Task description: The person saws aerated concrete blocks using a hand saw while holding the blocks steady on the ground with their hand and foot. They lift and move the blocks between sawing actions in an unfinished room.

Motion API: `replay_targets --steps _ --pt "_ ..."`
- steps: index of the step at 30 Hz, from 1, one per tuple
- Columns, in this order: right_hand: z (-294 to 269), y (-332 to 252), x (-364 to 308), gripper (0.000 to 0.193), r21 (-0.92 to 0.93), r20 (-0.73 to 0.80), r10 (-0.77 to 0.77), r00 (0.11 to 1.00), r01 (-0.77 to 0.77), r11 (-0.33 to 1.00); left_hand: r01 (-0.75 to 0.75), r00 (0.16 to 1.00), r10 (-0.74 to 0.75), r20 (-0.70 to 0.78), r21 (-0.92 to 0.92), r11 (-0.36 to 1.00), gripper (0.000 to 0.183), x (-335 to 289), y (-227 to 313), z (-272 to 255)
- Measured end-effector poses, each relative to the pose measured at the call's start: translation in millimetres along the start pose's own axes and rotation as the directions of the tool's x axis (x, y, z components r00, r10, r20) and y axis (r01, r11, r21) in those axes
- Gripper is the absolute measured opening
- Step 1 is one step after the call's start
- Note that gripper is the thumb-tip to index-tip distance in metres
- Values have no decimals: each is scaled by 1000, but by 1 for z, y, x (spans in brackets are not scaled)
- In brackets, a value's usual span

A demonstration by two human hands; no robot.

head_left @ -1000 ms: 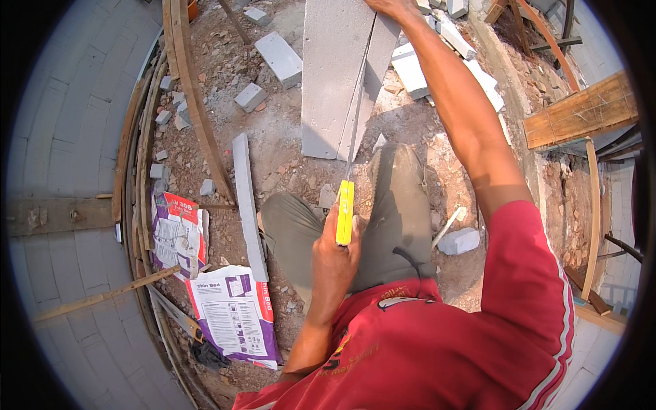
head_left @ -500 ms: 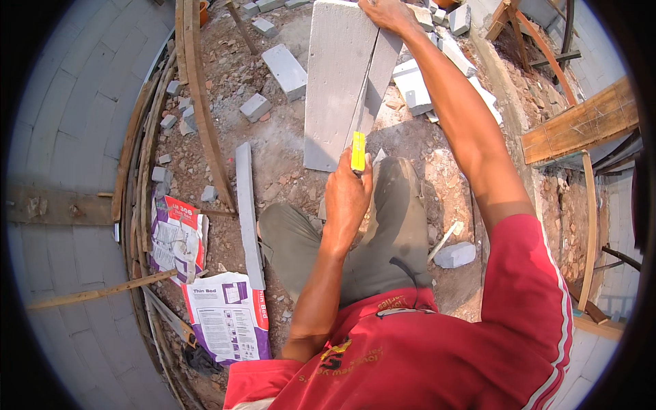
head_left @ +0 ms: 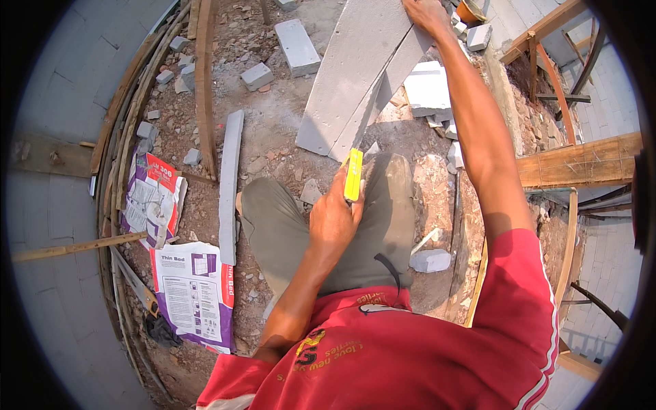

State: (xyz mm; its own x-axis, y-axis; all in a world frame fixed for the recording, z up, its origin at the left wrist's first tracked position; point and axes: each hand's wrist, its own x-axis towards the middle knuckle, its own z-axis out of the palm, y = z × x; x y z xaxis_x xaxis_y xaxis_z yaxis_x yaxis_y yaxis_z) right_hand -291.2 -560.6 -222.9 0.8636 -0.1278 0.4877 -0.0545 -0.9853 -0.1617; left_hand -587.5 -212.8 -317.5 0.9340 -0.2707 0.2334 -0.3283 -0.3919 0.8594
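Note:
My left hand (head_left: 335, 217) is closed round the yellow handle of a handsaw (head_left: 353, 176), held in front of my knees. Its thin blade, seen nearly edge-on, lines up with a long slanting cut in a pale grey lightweight block (head_left: 362, 65). That block leans up ahead of me, its near end close to my left hand. At its far right edge my right hand (head_left: 429, 15) grips the top, arm stretched out; some of its fingers are hidden behind the block.
Rubble covers the ground, with loose block pieces (head_left: 298, 48) and a white slab (head_left: 427, 89). To the left are a long grey strip (head_left: 231, 188), paper sacks (head_left: 193, 294), wooden poles (head_left: 205, 89) and another saw (head_left: 137, 283). A timber beam (head_left: 581, 160) juts in at right.
The view has shifted, and the block appears more tilted to the right. The saw handle sits slightly farther back from the block's near end. Both hands keep their grip.

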Motion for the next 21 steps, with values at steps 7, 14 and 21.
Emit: replay_targets --steps 7,14,21 --pt "-5 10 13 44 20 85 6 996 -8 1000 90 993 -89 74 -17 996 36 -24 24 -40" --pt "2 10 16 44 -28 51 1 999 0 1000 191 969 -177 172 -67 979 45 -43 37 -54" --pt "-1 6 12 45 -95 83 -33 996 41 995 169 959 -180 220 68 983 40 48 14 0"
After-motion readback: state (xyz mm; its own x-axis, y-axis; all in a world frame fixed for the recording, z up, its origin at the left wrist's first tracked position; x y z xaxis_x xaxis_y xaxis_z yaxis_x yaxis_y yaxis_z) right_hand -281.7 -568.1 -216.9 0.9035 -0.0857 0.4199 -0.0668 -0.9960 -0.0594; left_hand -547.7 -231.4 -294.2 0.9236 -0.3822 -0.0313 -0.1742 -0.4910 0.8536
